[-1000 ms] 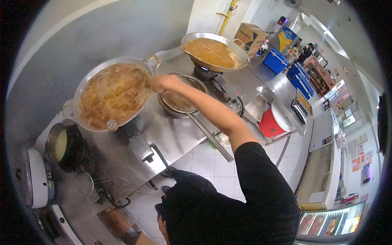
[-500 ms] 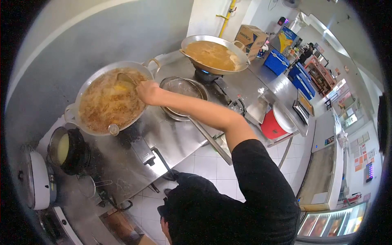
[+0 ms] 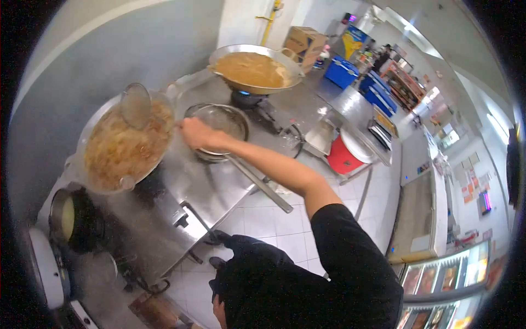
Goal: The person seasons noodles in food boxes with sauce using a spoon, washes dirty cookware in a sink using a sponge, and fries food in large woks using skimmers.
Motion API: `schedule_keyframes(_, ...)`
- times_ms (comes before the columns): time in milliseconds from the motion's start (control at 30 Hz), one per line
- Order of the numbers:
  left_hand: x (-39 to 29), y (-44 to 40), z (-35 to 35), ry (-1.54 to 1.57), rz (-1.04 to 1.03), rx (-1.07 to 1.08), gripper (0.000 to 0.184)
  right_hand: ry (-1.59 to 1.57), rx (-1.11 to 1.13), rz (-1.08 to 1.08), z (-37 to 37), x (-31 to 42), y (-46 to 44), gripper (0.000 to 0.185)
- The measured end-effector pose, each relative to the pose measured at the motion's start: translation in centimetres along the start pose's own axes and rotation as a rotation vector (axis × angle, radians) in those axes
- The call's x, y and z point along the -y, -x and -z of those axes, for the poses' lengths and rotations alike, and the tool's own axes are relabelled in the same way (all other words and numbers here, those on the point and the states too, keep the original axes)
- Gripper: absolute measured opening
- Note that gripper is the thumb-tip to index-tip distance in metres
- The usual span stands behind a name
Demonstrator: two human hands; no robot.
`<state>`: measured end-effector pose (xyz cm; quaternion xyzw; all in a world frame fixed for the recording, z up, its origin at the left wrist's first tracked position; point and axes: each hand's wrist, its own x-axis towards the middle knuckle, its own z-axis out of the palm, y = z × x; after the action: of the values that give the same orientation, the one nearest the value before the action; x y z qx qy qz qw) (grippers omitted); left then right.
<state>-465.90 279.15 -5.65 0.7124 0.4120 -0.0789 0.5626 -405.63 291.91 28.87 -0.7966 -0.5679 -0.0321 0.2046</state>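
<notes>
My right hand is closed around the handle of a round mesh skimmer, raised over the far side of the left wok. Browned pieces fry in the bubbling, foamy oil below it; I cannot make out their kind. Under my right forearm, a strainer sits over a metal bowl, and a long flat metal handle sticks out past the counter edge. Low in the view, my left hand hangs beside the dark clothing, its fingers mostly hidden.
A second wok of brown liquid stands over a lit burner at the back. A dark pot with pale liquid is at the left. Further right are a red bucket, blue coolers and a distant person.
The skimmer has come up out of the oil, tilted with its mesh raised. My right hand has drawn back from the wok's rim. The whole view has shifted.
</notes>
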Motion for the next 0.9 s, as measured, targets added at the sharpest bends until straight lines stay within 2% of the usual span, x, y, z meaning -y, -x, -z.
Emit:
schedule_keyframes(67, 6.7, -2.4, -1.5, 0.031, 0.015, 0.068, 0.049, -0.614, 0.064, -0.38, 2.2, 2.2, 1.7, 0.027)
schedule_keyframes(167, 0.9, -1.9, 0.0, -0.05, -0.005, 0.058, 0.048, -1.18, 0.081, -0.623, 3.0, 1.7, 3.5, 0.021)
schedule_keyframes(267, -5.0, -2.4, 0.9, -0.08, -0.047, 0.033, 0.047, -1.155, 0.072, -0.6, 5.5, 1.7, 6.9, 0.02)
schedule_keyframes(333, -8.7, -3.1, 1.9, -0.093, -0.098, 0.0, 0.046, -1.049, -0.022, -0.613, 6.4, 0.5, 9.8, 0.023)
schedule_keyframes(400, -12.6, -3.7, 3.5, -0.101, -0.163, -0.059, 0.045, -0.805, -0.112, -0.55, 8.2, -0.3, 13.0, 0.027)
schedule_keyframes(467, -16.7, -4.1, 4.9, -0.104, -0.24, -0.138, 0.044, -0.413, -0.213, -0.343, 8.6, -2.7, 15.3, 0.033)
schedule_keyframes(700, -32.6, -3.0, 11.7, -0.178, -0.651, -0.513, 0.042, -0.331, -0.253, -0.516, 8.7, -7.2, 21.4, 0.031)
schedule_keyframes(833, -42.5, -0.2, 16.7, -0.249, -0.955, -0.741, 0.041, -0.438, -0.196, -0.58, 5.4, -9.3, 23.4, 0.033)
schedule_keyframes(900, -46.6, 0.7, 18.1, -0.28, -1.073, -0.789, 0.04, -0.51, -0.135, -0.589, 1.5, -11.9, 24.1, 0.034)
